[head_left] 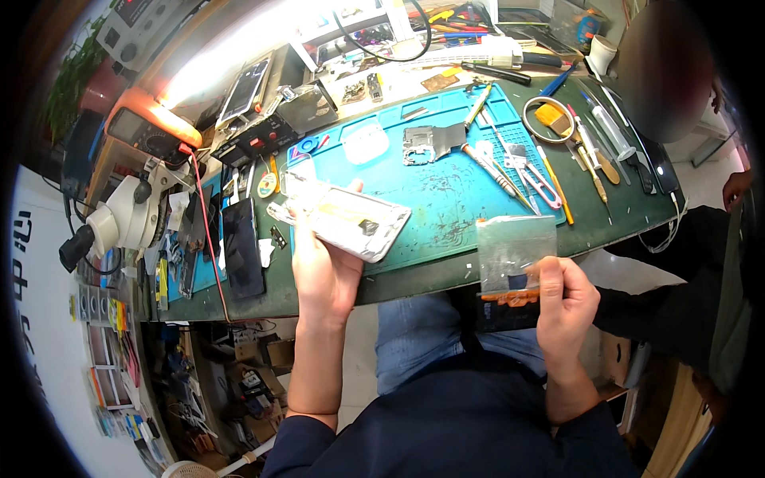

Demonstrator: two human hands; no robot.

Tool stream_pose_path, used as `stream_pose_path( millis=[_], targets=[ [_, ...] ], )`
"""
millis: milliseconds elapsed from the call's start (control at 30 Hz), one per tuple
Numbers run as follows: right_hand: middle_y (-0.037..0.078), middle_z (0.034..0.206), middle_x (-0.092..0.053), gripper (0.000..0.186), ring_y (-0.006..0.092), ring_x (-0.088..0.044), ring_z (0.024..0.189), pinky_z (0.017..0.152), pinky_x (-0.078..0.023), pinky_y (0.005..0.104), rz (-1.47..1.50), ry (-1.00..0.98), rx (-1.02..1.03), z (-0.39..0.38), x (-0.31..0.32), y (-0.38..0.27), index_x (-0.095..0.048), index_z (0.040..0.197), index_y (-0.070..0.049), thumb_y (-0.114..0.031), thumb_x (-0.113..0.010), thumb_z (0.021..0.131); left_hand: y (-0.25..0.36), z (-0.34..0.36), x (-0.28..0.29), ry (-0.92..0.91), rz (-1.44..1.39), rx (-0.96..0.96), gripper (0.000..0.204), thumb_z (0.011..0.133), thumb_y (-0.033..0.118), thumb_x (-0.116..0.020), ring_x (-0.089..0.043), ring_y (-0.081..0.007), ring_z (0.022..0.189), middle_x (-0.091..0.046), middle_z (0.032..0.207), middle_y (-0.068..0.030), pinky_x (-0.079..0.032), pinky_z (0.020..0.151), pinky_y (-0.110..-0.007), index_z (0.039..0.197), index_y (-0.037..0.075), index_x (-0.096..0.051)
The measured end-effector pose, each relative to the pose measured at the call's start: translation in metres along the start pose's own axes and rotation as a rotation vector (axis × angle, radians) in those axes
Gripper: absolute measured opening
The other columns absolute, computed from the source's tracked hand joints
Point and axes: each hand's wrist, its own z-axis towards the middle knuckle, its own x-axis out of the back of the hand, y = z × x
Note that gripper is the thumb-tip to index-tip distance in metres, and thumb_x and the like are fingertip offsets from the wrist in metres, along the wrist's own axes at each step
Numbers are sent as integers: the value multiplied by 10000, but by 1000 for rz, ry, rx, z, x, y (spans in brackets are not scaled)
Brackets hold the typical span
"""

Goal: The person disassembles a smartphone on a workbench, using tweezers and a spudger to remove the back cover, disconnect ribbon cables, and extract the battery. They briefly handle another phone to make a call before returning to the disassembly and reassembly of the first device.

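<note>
My left hand is closed round a white phone housing, held tilted over the near edge of the blue repair mat. Between the thumb and fingers of my right hand is a clear plastic bag, hanging past the bench's front edge. Something orange shows along the bag's lower end, too unclear to name. Beyond the phone housing, a silvery metal plate with a cut-out lies on the mat. Several pen-like tools, among them a screwdriver, and grey-and-red pliers-like cutters lie to its right.
At the left stand an orange multimeter, a white microscope and a dark phone screen. A tape roll, a brush and a syringe lie at the right. Another person is near the right edge.
</note>
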Motion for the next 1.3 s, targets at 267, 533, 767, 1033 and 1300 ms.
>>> stream_pose_path(
  millis=[267, 533, 767, 1033, 1300],
  targets=[
    [61, 826, -736, 259, 84, -631, 759, 695, -509, 270, 2, 26, -1, 9, -1, 4, -727, 945, 41, -181, -659, 1059, 1, -35, -6, -87, 64, 228, 399, 1108, 155, -502, -534, -328, 1379, -526, 1482, -178, -427, 1214, -495, 1458, -27, -439],
    [88, 823, -728, 217, 121, -652, 707, 649, -515, 281, -11, -66, 111, 20, -11, -3, -731, 951, 27, -173, -701, 1031, 37, -57, 1, -201, 303, 662, 509, 1099, 173, -517, -654, -343, 1246, -489, 1518, -278, -598, 990, -415, 1527, -72, -387],
    [62, 795, -703, 148, 104, -633, 666, 598, -499, 270, 139, -120, 262, 18, -44, -20, -714, 936, -4, -128, -715, 1016, -9, -73, -25, -477, 331, 330, 481, 1087, 102, -564, -695, -291, 1166, -482, 1527, -216, -624, 903, -373, 1525, -22, -410],
    [95, 955, -700, 169, 117, -646, 861, 772, -507, 253, 341, -282, 122, 13, -36, -18, -718, 977, 16, -126, -659, 1047, -26, -70, -19, -472, 400, 97, 261, 1028, 8, -649, -681, -206, 1178, -676, 1293, -170, -581, 991, -343, 1275, -59, -598],
    [187, 1250, -655, 192, 224, -645, 1113, 952, -513, 332, 204, -315, 363, 9, -28, -22, -753, 1046, 16, -164, -689, 1027, -29, -70, -19, -509, 610, -445, 287, 905, -35, -789, -666, -188, 1099, -664, 1244, -164, -552, 938, -311, 1145, -37, -631]
  ],
)
